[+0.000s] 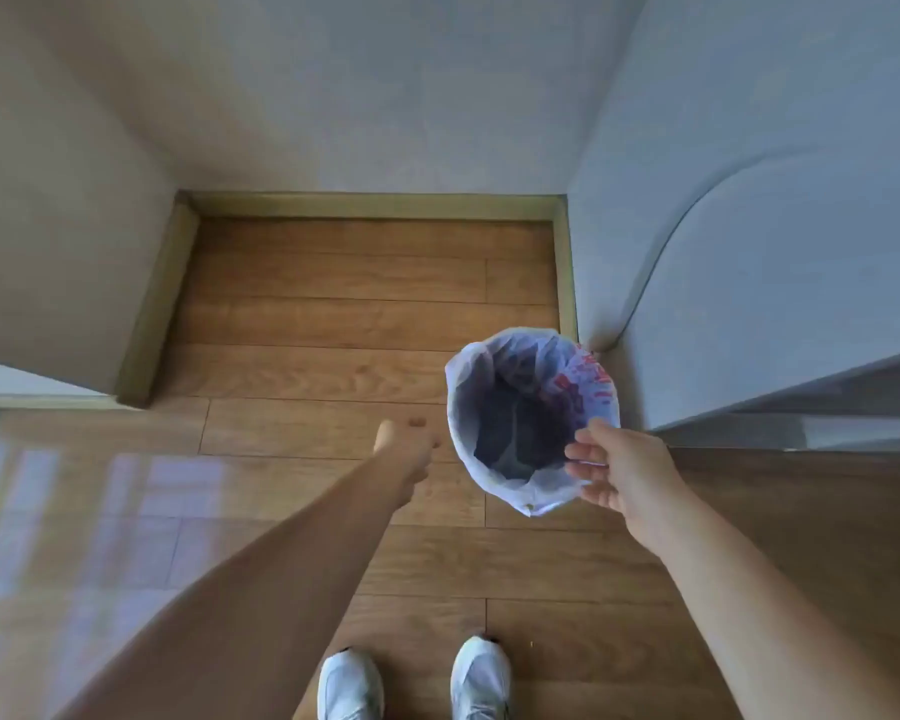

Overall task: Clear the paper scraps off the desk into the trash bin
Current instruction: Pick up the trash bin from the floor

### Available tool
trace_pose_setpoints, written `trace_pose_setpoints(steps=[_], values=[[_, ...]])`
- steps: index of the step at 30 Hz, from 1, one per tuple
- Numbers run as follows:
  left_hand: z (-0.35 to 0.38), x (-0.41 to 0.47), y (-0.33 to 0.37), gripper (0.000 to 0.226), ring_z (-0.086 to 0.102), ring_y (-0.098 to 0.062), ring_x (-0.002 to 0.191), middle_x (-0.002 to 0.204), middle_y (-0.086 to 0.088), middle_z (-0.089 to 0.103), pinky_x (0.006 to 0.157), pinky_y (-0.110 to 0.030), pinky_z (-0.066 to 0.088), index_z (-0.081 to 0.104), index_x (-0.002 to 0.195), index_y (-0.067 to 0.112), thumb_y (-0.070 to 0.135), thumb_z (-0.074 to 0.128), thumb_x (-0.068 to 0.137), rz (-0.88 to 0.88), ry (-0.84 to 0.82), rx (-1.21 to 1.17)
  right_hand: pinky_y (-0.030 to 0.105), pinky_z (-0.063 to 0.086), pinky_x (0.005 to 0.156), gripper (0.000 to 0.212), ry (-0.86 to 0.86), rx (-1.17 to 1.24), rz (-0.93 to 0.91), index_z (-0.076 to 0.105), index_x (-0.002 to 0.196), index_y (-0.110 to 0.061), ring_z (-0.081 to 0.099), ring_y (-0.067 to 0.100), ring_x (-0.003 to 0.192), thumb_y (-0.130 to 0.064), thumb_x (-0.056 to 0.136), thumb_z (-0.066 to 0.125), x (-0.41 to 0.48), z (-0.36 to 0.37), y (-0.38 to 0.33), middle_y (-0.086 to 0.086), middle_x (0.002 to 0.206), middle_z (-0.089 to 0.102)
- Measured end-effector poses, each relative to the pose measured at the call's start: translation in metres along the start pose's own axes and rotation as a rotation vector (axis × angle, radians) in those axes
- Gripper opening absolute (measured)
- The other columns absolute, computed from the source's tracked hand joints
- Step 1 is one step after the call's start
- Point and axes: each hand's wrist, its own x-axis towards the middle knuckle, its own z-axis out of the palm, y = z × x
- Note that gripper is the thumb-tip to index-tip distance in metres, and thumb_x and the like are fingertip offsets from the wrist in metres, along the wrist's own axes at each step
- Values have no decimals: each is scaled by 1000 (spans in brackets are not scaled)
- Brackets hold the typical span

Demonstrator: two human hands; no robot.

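Observation:
The trash bin (520,491) stands on the wood floor beside a wall corner. It is lined with a white plastic bag with red print, and its inside is dark. My right hand (627,470) hovers at the bin's near right rim, fingers apart and reaching over the opening, with nothing clearly held in it. My left hand (406,449) stretches down toward the floor just left of the bin. It is seen end-on and blurred, so its fingers are hard to read. No paper scraps are visible.
A grey wall corner (697,304) rises right of the bin, with a ledge (827,402) beyond it. A floor recess edged by a baseboard (375,206) lies ahead. My two white shoes (411,683) stand at the bottom edge. Glare covers the floor at the left.

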Motion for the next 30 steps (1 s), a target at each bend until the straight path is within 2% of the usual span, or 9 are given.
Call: trace_pose_setpoints(steps=[2, 4, 7, 11, 14, 19, 23, 26, 30], values=[[16, 27, -10, 34, 48, -19, 73, 94, -2, 63, 74, -41, 52, 57, 119, 22, 14, 60, 86, 23, -5, 45, 29, 50, 58, 25, -2, -3, -12, 69, 96, -14, 73, 21, 81, -35, 93, 55, 23, 1, 9, 5, 91, 76], [27, 49, -14, 48, 58, -17, 80, 103, -4, 66, 75, -40, 54, 52, 131, 19, 17, 67, 85, 25, -45, 9, 30, 52, 58, 26, -9, 5, -20, 70, 95, -15, 74, 21, 81, -37, 93, 56, 43, 2, 16, 4, 89, 77], [43, 73, -18, 32, 72, -24, 82, 99, -8, 74, 67, -40, 61, 63, 114, 10, 8, 69, 83, 40, -99, -72, 30, 53, 57, 27, 4, 9, -33, 70, 95, -16, 75, 20, 78, -38, 93, 56, 61, 0, 28, 3, 88, 77], [53, 87, -16, 16, 68, -17, 57, 77, -8, 72, 46, -31, 57, 63, 86, 9, -5, 65, 80, 47, -90, -84, 30, 54, 57, 28, 6, -2, -35, 70, 96, -15, 75, 19, 78, -38, 94, 55, 70, -4, 30, 4, 89, 78], [59, 83, -10, 17, 68, -18, 55, 76, -11, 72, 47, -27, 54, 63, 84, 7, -8, 65, 76, 75, -165, -43, 30, 53, 57, 28, 6, -19, -38, 70, 95, -15, 75, 20, 79, -37, 95, 54, 70, -5, 27, 4, 88, 77], [48, 57, 1, 17, 67, -24, 56, 72, -15, 68, 44, -26, 52, 63, 77, 5, -9, 69, 71, 99, -168, -96, 32, 53, 59, 27, 7, -48, -32, 70, 94, -14, 74, 23, 80, -35, 95, 54, 51, 5, 10, 6, 88, 78], [2, 18, 8, 17, 67, -28, 65, 76, -15, 68, 47, -30, 55, 64, 77, 3, -11, 71, 70, 56, -126, -128, 32, 54, 58, 27, -24, -81, -50, 72, 92, -15, 75, 23, 78, -35, 95, 54, 13, 28, -21, 5, 84, 78], [-38, -22, 12, 20, 69, -29, 66, 78, -17, 70, 50, -35, 58, 67, 86, -2, -11, 71, 69, 1, -82, -179, 33, 57, 60, 28, -66, -128, -63, 71, 93, -15, 74, 22, 80, -36, 95, 53, -28, 54, -46, 5, 86, 78], [-102, -97, 22, 21, 71, -31, 68, 81, -20, 72, 52, -36, 58, 67, 86, -2, -10, 74, 68, -56, -29, -275, 33, 59, 63, 29, -149, -194, -80, 72, 93, -16, 74, 22, 81, -37, 95, 52, -113, 97, -89, 5, 88, 78]])
